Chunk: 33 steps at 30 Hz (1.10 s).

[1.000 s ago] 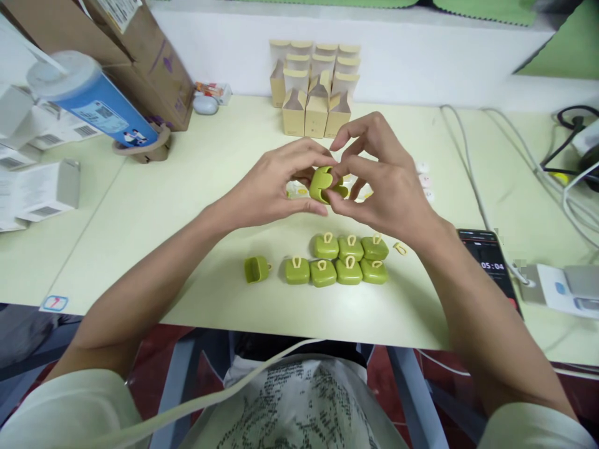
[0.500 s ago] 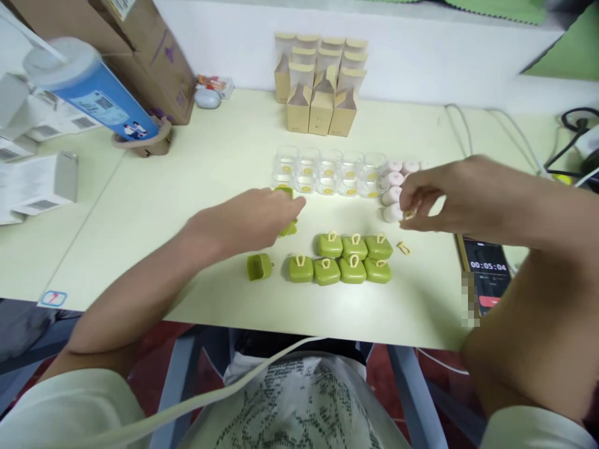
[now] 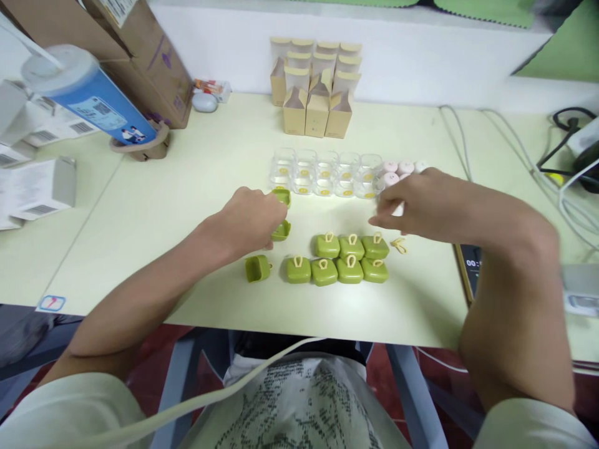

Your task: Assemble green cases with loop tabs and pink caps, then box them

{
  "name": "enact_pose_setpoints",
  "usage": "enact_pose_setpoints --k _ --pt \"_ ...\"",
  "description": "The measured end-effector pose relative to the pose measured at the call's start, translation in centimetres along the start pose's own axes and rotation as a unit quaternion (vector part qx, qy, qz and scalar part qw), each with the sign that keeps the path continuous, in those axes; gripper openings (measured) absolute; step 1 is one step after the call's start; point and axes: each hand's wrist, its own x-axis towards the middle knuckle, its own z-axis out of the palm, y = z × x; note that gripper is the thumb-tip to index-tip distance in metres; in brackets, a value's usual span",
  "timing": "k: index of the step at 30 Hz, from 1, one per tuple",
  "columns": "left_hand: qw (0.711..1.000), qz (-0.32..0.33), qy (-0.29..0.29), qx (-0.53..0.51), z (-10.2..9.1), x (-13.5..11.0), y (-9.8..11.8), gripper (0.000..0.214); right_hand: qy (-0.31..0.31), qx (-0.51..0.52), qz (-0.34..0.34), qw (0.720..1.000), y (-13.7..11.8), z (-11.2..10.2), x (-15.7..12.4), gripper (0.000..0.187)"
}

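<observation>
My left hand [image 3: 255, 218] is closed, fingers curled down beside two open green case pieces, an upper one [image 3: 282, 197] and a lower one [image 3: 281, 231]. Its fingertips are hidden, so what it grips does not show. A third open green case [image 3: 257, 268] lies just below that hand. My right hand [image 3: 405, 202] hovers left of the phone with thumb and fingers pinched; anything between them is too small to make out. Under it are pink and white round cases [image 3: 391, 179]. Small yellow loops [image 3: 399, 245] lie below it, beside closed green cases [image 3: 350, 270] with loops on top.
Clear cups [image 3: 325, 174] with yellow marks stand in rows mid-table. Open cardboard boxes [image 3: 317, 115] are grouped near the wall. A blue cup [image 3: 105, 106] in a holder, white boxes [image 3: 42, 187] and a carton [image 3: 159, 68] occupy the left; a phone [image 3: 465, 268] and cables lie right.
My right hand has moved left from the round cases' right side, and the loop seen in its pinch no longer shows. My left hand has drawn slightly left, uncovering more of the two green pieces.
</observation>
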Motion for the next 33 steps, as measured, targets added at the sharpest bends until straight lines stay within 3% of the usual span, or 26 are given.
enact_pose_setpoints --k 2,6,9,12,16,22,30,33 --pt "1.000 0.014 0.013 -0.008 0.1 0.2 0.4 0.018 -0.045 -0.014 -0.029 0.998 -2.5 0.5 0.8 0.011" --pt "0.998 0.038 0.033 -0.029 -0.1 0.0 0.7 0.017 -0.061 0.021 -0.063 0.996 -7.3 2.3 2.5 0.018" --pt "0.997 0.017 0.071 -0.036 -0.3 -0.4 -0.5 0.018 -0.057 0.029 -0.068 0.996 -9.0 4.2 3.3 0.028" --pt "0.989 -0.063 0.117 -0.058 -0.1 0.1 -2.5 0.026 -0.057 0.041 -0.049 0.996 -9.4 5.7 3.8 0.030" --pt "0.982 -0.121 0.096 -0.107 0.8 2.2 -4.1 0.036 -0.048 0.031 -0.021 0.998 -8.8 6.3 4.2 0.017" --pt "0.982 -0.116 0.089 -0.119 1.2 3.0 -3.7 0.045 -0.017 0.074 -0.001 0.997 -7.5 6.0 4.4 0.019" --pt "0.986 -0.109 0.075 -0.105 0.6 3.0 -3.0 0.042 -0.005 0.074 0.004 0.997 -7.3 7.4 5.4 0.013" --pt "0.987 -0.100 0.070 -0.100 0.4 3.0 -3.0 0.039 0.022 0.082 -0.005 0.996 -7.3 7.7 5.5 0.022"
